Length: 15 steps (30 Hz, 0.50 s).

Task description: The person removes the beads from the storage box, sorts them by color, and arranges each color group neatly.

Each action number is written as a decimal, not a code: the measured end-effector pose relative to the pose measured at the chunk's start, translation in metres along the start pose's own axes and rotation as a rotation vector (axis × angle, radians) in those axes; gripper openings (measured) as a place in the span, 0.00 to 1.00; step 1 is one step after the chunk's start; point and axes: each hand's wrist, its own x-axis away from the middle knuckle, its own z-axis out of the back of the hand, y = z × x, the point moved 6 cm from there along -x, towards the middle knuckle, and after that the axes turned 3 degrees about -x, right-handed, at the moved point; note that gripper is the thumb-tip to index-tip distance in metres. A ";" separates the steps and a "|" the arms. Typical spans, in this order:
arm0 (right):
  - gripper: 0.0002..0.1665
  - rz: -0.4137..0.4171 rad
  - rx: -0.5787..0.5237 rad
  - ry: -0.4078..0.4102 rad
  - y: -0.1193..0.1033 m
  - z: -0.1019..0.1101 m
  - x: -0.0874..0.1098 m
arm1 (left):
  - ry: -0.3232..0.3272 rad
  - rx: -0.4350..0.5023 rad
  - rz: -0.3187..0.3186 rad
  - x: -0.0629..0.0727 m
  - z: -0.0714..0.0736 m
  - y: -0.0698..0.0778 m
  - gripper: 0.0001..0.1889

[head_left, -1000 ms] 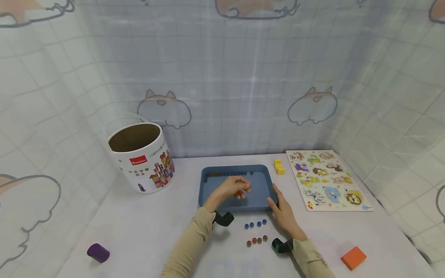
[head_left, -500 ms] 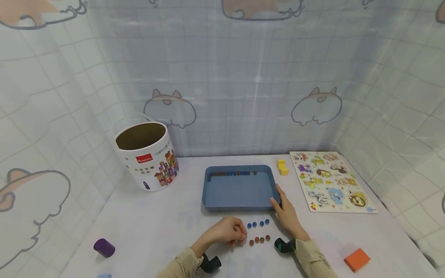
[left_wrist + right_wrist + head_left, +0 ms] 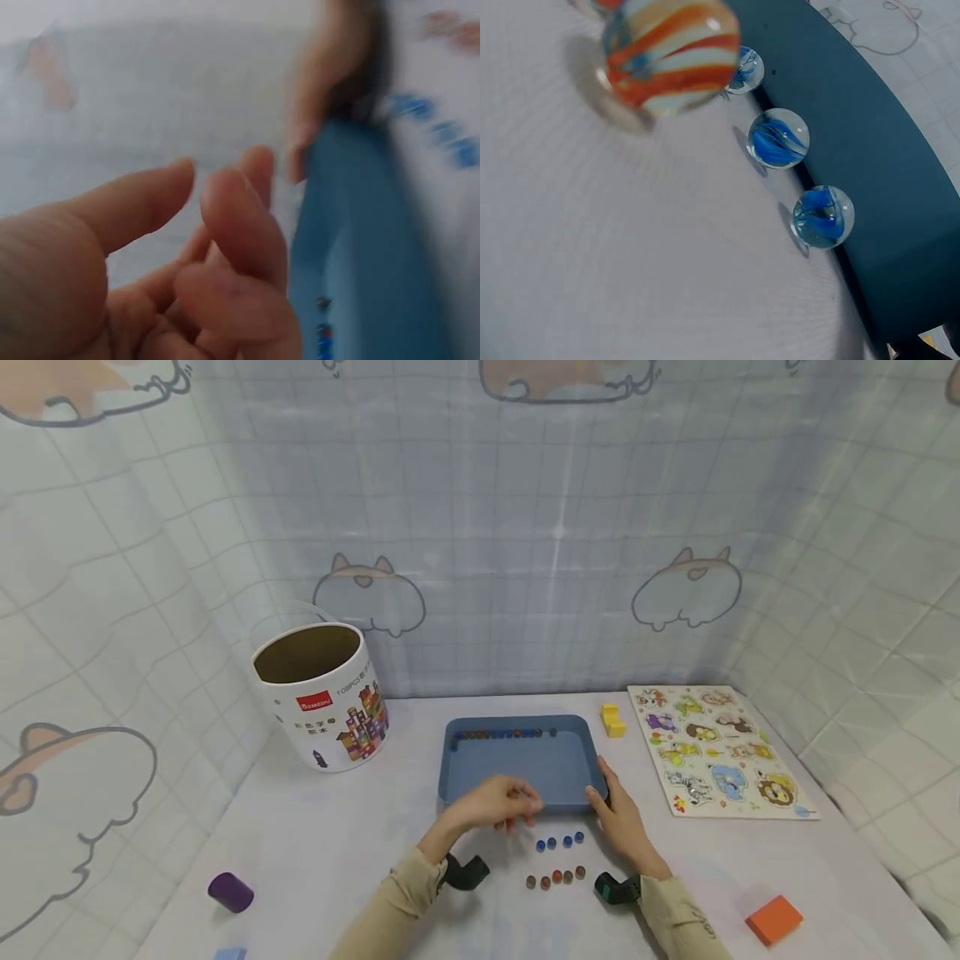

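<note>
My left hand (image 3: 498,803) hovers by the front edge of the blue tray (image 3: 517,772). In the left wrist view its thumb and index finger (image 3: 240,217) stand apart with nothing between them. My right hand (image 3: 624,827) holds the tray's front right corner, thumb at the rim and fingers along the outer side. Inside the tray, several glass marbles (image 3: 517,734) line the back wall. In front of it lie a row of blue marbles (image 3: 552,843) and, nearer, a row of reddish-brown marbles (image 3: 557,877). An orange-striped marble (image 3: 671,56) shows large in the right wrist view.
A white bucket (image 3: 322,710) stands back left. Behind the tray's right corner is a yellow block (image 3: 612,721), with an animal puzzle board (image 3: 720,752) farther right. A purple cylinder (image 3: 231,892) and a light blue block (image 3: 230,954) lie front left, an orange block (image 3: 774,920) front right.
My left hand went from over the tray down to the table, then rose back to the tray's front edge. One more marble lies at the left end of the reddish-brown row. Right hand stays.
</note>
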 end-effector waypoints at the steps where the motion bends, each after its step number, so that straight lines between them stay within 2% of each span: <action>1: 0.37 0.015 0.015 0.014 -0.001 0.001 0.000 | 0.023 0.025 -0.005 -0.010 0.009 0.005 0.14; 4: 0.37 0.024 0.008 0.026 -0.001 0.003 -0.001 | 0.073 0.095 -0.008 -0.045 0.033 0.011 0.19; 7: 0.38 0.005 -0.017 0.007 -0.001 0.002 -0.002 | 0.094 0.125 0.020 -0.077 0.046 0.009 0.20; 11: 0.38 -0.041 -0.031 -0.027 0.001 0.000 -0.003 | 0.128 0.174 0.104 -0.110 0.046 -0.002 0.18; 15: 0.38 -0.052 -0.023 -0.029 0.002 -0.001 -0.002 | 0.257 0.213 0.179 -0.130 0.043 -0.012 0.14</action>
